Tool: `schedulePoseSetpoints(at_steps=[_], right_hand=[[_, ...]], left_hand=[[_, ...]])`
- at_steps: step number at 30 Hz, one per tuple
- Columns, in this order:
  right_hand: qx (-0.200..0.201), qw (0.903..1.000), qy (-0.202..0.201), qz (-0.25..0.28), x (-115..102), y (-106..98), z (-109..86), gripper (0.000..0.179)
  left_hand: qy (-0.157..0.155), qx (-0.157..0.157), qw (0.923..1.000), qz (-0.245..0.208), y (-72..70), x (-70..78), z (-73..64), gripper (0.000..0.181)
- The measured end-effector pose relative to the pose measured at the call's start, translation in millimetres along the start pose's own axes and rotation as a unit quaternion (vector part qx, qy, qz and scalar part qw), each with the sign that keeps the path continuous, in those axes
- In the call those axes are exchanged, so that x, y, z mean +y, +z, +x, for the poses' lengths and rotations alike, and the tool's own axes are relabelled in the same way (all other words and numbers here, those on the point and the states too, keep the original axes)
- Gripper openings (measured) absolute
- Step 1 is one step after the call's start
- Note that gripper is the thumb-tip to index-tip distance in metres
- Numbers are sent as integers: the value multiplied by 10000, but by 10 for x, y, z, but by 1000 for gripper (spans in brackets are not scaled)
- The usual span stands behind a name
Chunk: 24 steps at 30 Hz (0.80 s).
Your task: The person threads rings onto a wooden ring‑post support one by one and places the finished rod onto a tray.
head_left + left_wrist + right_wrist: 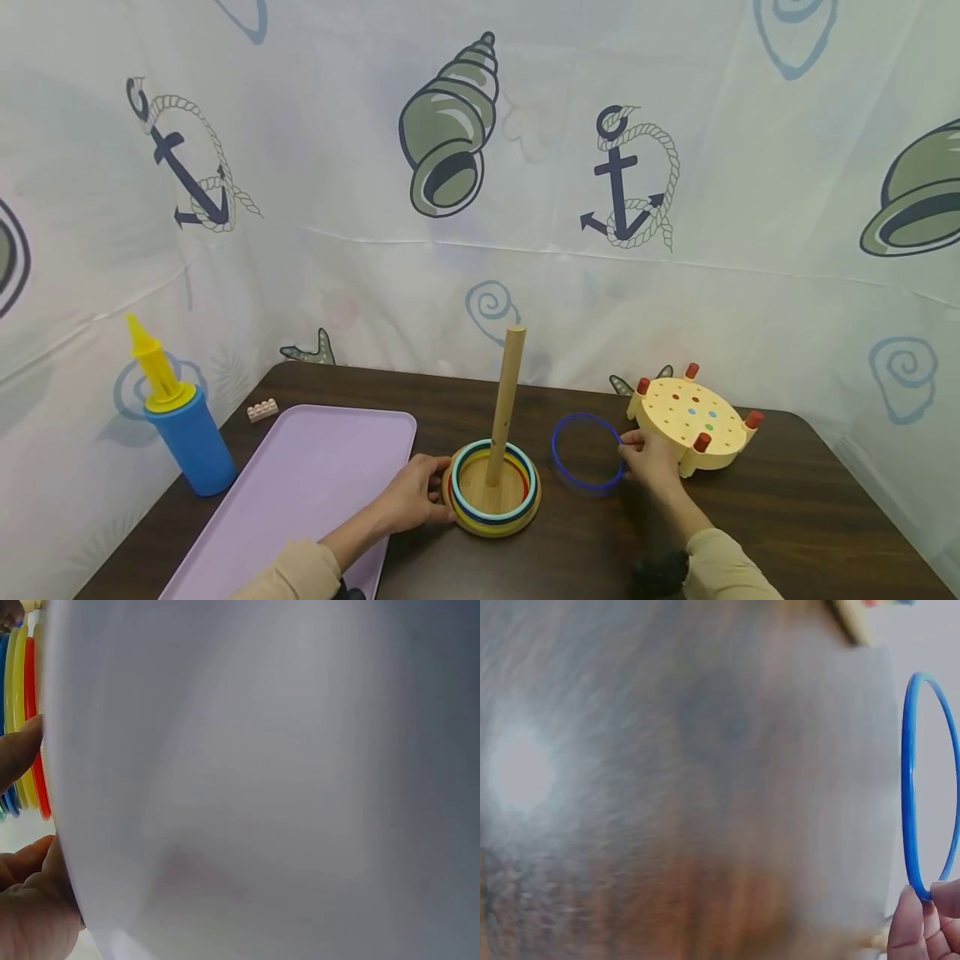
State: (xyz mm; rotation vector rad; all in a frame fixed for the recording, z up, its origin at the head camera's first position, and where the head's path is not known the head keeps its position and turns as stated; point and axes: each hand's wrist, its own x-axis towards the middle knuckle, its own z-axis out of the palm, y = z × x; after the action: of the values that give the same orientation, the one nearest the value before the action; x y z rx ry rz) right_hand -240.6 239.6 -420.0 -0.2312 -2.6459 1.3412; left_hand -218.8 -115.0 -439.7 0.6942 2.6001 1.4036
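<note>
In the head view, a wooden ring stacker with an upright peg (pixel 507 392) stands at the middle of the table. Several coloured rings lie stacked around the peg on its round base (pixel 489 529), a light blue ring (pixel 536 487) on top. My left hand (pixel 408 496) holds the stacker's left edge, fingers and thumb spread along its side. The left wrist view shows the red ring (pixel 30 675) and yellow rings beside a finger. To the right, my right hand (pixel 651 458) pinches a thin blue ring (pixel 554 450) by its right rim. It appears upright from the right wrist.
A lilac tray (pixel 322 467) lies left of the stacker. Beyond it are a pink toy brick (pixel 262 409) and a blue pump with a yellow nozzle (pixel 191 442). A pale yellow pegboard (pixel 690 417) with red-tipped legs sits just behind the right hand. A printed curtain hangs behind the table.
</note>
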Motion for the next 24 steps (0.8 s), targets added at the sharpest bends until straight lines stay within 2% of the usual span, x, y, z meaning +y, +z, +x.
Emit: schedulePoseSetpoints(at_steps=[4, 11, 18, 24], right_hand=[[9, 9984, -32, 563, -148, -66, -9, 20], [4, 9925, -149, 1211, -544, -224, -32, 26], [-142, 9848, -536, 1646, -984, -369, -111, 28], [-253, 9782, -913, 1850, -1279, -369, -189, 27]], left_hand=[[-12, -2, 10000, -22, 1, -1, 0, 74], [26, 18, 10000, 7, 6, -7, 7, 74], [29, 14, 10000, 29, 12, -11, 15, 74], [2, 2, 10000, -40, 6, -8, 12, 74]])
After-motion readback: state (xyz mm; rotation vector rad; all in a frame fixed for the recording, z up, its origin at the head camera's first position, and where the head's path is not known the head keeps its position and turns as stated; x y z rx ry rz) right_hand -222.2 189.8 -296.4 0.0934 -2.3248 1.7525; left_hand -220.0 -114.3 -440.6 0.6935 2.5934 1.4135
